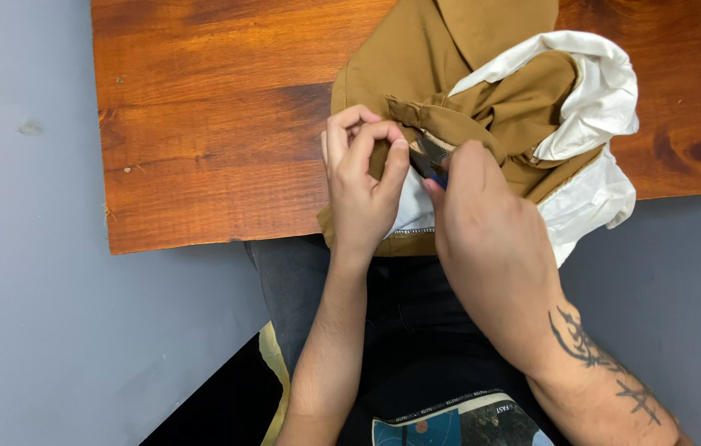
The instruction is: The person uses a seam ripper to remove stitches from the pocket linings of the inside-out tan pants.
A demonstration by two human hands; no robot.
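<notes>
head view: two hands on one brown garment, one wooden table

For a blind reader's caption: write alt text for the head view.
Two bare hands work at a brown cloth garment with white lining on a reddish wooden table: the left hand pinches a fold of the cloth, while the right hand holds a small dark, blue-handled tool against it.
</notes>
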